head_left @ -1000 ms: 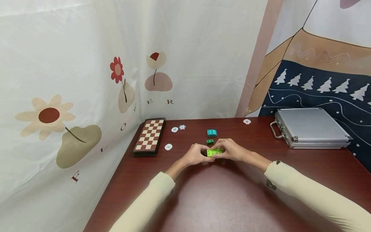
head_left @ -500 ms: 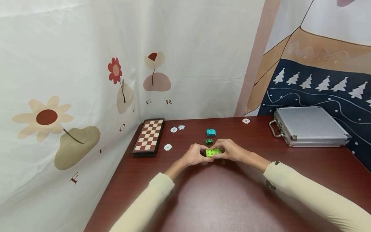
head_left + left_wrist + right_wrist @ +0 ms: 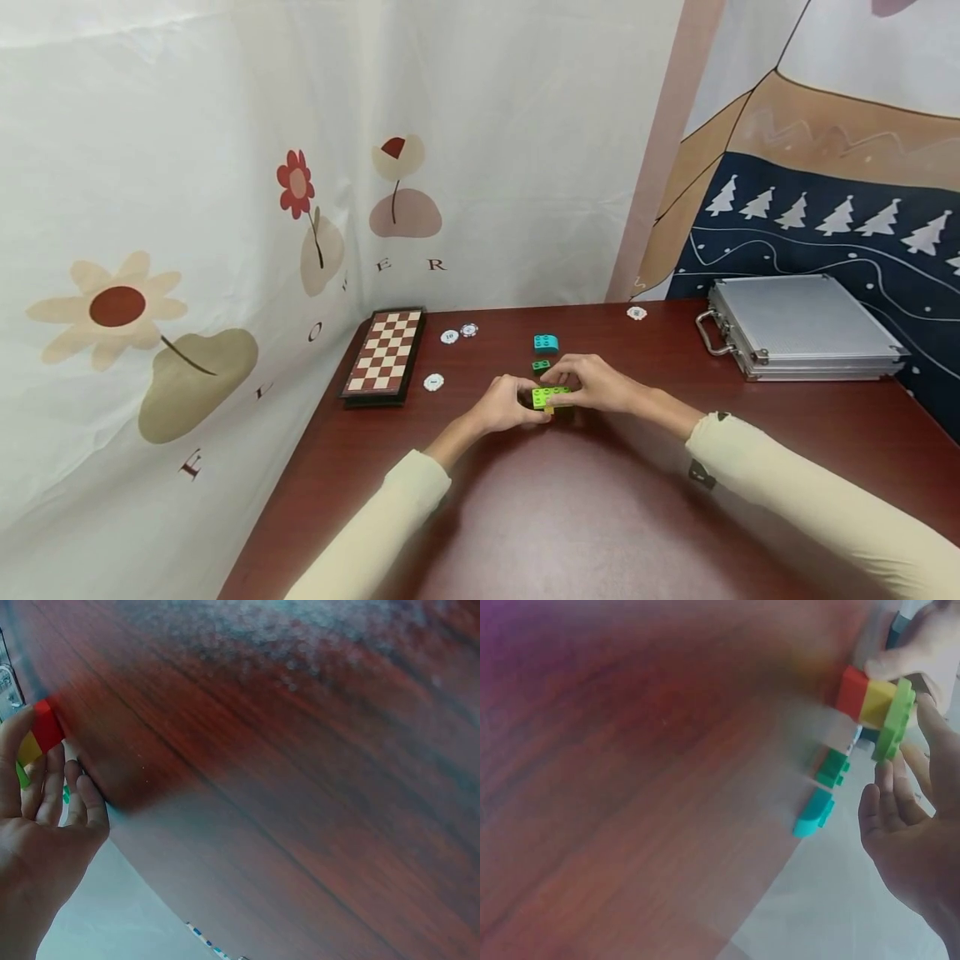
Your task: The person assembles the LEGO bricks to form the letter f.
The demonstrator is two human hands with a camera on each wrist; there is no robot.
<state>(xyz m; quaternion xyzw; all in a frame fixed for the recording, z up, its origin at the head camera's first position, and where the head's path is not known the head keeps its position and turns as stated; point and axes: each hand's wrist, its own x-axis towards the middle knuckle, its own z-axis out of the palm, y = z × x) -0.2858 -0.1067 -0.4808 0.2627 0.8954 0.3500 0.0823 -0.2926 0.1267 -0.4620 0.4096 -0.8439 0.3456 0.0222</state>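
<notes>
My left hand (image 3: 504,405) holds a small stack of toy building bricks between thumb and fingers. At its bottom is a red brick (image 3: 851,693), then a yellow brick (image 3: 877,703), with a longer lime green brick (image 3: 551,397) on top. My right hand (image 3: 598,387) is at the lime brick's right side, its thumb by the front face and its other fingers spread loosely behind. A dark green brick (image 3: 541,367) lies just beyond the hands, and a turquoise brick with a rounded end (image 3: 546,342) behind it. Whether the stack touches the table is unclear.
On the dark red table (image 3: 525,517) a checkered board (image 3: 386,350) lies at the left. Several chips, including one white chip (image 3: 433,382), are scattered around. A silver case (image 3: 806,325) sits at the right back. Printed curtains (image 3: 495,167) border the table.
My right fingers have loosened and lifted a little off the lime brick, uncovering more of its right end. My left hand stays on the stack. The view has shifted slightly.
</notes>
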